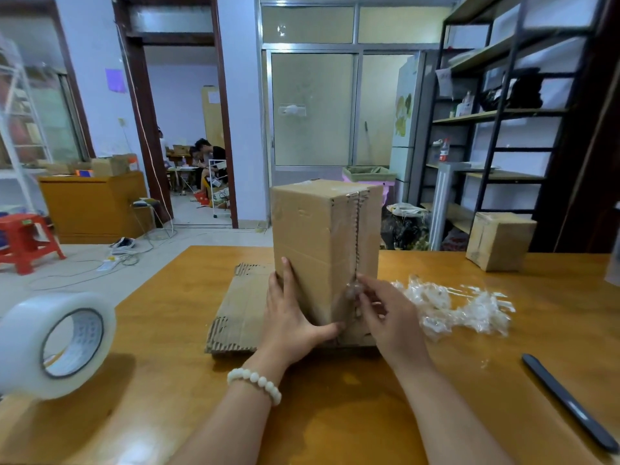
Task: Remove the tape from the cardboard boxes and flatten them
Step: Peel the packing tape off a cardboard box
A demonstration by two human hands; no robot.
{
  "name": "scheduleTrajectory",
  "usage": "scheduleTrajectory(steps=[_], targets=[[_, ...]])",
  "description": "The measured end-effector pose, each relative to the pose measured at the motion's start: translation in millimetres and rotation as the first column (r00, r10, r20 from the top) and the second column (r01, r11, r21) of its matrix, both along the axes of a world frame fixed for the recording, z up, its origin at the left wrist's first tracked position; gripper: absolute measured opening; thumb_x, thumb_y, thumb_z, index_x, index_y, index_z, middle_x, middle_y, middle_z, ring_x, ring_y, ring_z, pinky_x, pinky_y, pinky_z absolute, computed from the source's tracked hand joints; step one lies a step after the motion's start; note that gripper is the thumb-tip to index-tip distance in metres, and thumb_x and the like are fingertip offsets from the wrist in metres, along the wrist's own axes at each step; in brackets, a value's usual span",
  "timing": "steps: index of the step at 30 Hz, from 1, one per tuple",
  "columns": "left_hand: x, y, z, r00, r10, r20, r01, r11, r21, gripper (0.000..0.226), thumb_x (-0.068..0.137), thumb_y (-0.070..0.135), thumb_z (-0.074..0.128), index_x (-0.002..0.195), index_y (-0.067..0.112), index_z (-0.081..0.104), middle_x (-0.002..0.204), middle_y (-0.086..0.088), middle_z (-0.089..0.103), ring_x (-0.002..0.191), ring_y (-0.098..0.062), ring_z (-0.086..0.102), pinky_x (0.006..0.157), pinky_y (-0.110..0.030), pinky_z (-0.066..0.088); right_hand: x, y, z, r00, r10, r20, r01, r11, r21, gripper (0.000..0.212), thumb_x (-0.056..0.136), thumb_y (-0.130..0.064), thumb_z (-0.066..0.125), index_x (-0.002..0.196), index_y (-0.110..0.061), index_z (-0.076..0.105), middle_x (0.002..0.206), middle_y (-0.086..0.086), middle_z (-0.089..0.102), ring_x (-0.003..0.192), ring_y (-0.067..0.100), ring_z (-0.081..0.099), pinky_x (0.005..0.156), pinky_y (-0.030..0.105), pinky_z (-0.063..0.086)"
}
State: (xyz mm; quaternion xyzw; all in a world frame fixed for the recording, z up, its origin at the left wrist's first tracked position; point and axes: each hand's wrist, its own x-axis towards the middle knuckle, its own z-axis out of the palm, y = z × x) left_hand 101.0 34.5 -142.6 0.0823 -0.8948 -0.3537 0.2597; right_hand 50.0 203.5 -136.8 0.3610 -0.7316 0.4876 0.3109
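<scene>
Box (322, 250) stands upright mid-table atop flattened cardboard (235, 313), left hand (292, 313) flat bracing its side, right hand (382, 313) pinching tape strip (356, 250) low on the vertical seam.

Entry: one person, seen from the head camera as two arms only.

1. Left hand (288, 318): was bare.
2. Left forearm (231, 427): was bare from the wrist down to the lower edge of the view.
3. Bracelet (255, 381): was worn on the left wrist. It was a single strand of round beads, milky white, smooth and faintly glossy, near equal in size and strung close together. About ten beads showed across the top of the wrist; the rest were hidden under the arm.
4. Right hand (391, 318): was bare; its fingers were blurred, so finer detail could not be told.
5. Right forearm (449, 414): was bare from the wrist to the lower edge.
</scene>
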Motion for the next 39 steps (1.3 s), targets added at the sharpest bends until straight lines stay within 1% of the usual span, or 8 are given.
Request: scheduleTrajectory(steps=[6, 9, 12, 18, 24, 31, 36, 39], targets=[[-1.5, -2.1, -2.9, 0.999, -0.038, 0.006, 0.038, 0.997, -0.071, 0.144, 0.054, 0.066, 0.081, 0.120, 0.060, -0.046, 0.159, 0.000, -0.004, 0.147, -0.022, 0.006, 0.118, -0.052, 0.021, -9.0, 1.6, 0.5, 0.986, -0.125, -0.107, 0.123, 0.992, -0.024, 0.018, 0.085, -0.024, 0.060, 0.089, -0.008, 0.068, 0.097, -0.003, 0.056, 0.086, -0.001, 0.050, 0.069, 0.003, 0.046], [-2.2, -0.1, -2.5, 0.999, -0.032, 0.011, 0.033, 0.996, -0.082, 0.144, 0.054, 0.066, 0.082, 0.120, 0.060, -0.047, 0.160, -0.001, -0.006, 0.148, -0.024, 0.006, 0.118, -0.052, 0.020, -7.3, 3.3, 2.6, 0.997, -0.075, -0.002, 0.074, 0.990, -0.119, 0.005, 0.093, -0.022, 0.058, 0.090, -0.018, 0.059, 0.097, -0.014, 0.051, 0.088, -0.001, 0.054, 0.072, 0.013, 0.048], [-1.9, 0.1, -2.5, 1.000, -0.023, 0.017, 0.025, 0.995, -0.094, 0.144, 0.054, 0.067, 0.081, 0.121, 0.058, -0.046, 0.159, 0.000, -0.005, 0.147, -0.024, 0.008, 0.119, -0.051, 0.021, -3.5, 2.4, 4.8, 0.996, -0.062, 0.061, 0.072, 0.980, -0.183, 0.017, 0.093, -0.017, 0.058, 0.088, -0.031, 0.051, 0.096, -0.022, 0.052, 0.089, -0.003, 0.057, 0.074, 0.015, 0.049], [-1.3, -0.1, -0.4, 1.000, -0.009, -0.001, 0.009, 0.999, -0.053, 0.141, 0.046, 0.076, 0.073, 0.122, 0.060, -0.044, 0.158, -0.002, 0.001, 0.146, -0.024, 0.013, 0.117, -0.051, 0.024, -4.6, -0.4, -1.8, 0.981, -0.107, -0.161, 0.101, 0.994, -0.045, 0.022, 0.078, 0.003, 0.070, 0.098, -0.004, 0.064, 0.103, -0.001, 0.058, 0.095, 0.002, 0.055, 0.085, 0.008, 0.045], [-0.4, 0.3, -1.6, 1.000, -0.016, 0.010, 0.017, 0.998, -0.058, 0.137, 0.040, 0.086, 0.060, 0.124, 0.058, -0.044, 0.159, -0.002, -0.001, 0.146, -0.026, 0.011, 0.117, -0.051, 0.025, -7.0, 1.6, 0.9, 0.959, -0.215, -0.186, 0.207, 0.976, -0.059, 0.028, 0.086, -0.028, 0.054, 0.096, -0.005, 0.067, 0.093, 0.005, 0.067, 0.096, 0.011, 0.052, 0.098, 0.002, 0.026], [-0.4, -0.3, -2.2, 0.999, -0.036, 0.031, 0.039, 0.996, -0.085, 0.139, 0.042, 0.083, 0.063, 0.123, 0.057, -0.046, 0.160, -0.002, -0.007, 0.148, -0.025, 0.004, 0.118, -0.053, 0.020, -8.4, 1.5, 2.6, 0.978, -0.161, -0.129, 0.135, 0.972, -0.190, 0.021, 0.089, -0.021, 0.052, 0.091, -0.003, 0.062, 0.082, 0.004, 0.059, 0.078, 0.001, 0.050, 0.072, 0.010, 0.045], [1.2, 0.5, 1.1, 0.999, -0.037, 0.016, 0.038, 0.996, -0.085, 0.143, 0.051, 0.072, 0.077, 0.128, 0.051, -0.043, 0.158, -0.002, -0.001, 0.146, -0.024, 0.010, 0.118, -0.048, 0.022, -0.8, -3.1, -0.7, 0.991, -0.054, -0.125, 0.038, 0.992, -0.121, 0.018, 0.085, -0.006, 0.061, 0.102, -0.002, 0.060, 0.094, 0.004, 0.059, 0.086, 0.006, 0.056, 0.080, 0.010, 0.049], [2.1, 1.4, 1.9, 0.999, -0.036, 0.008, 0.036, 0.996, -0.079, 0.144, 0.051, 0.074, 0.076, 0.127, 0.053, -0.044, 0.157, -0.002, -0.002, 0.145, -0.023, 0.010, 0.119, -0.047, 0.022, -1.5, 0.2, 0.0, 0.984, -0.052, -0.173, 0.034, 0.994, -0.106, 0.023, 0.088, -0.013, 0.055, 0.105, 0.000, 0.063, 0.097, 0.002, 0.061, 0.090, 0.001, 0.056, 0.082, 0.008, 0.048]])
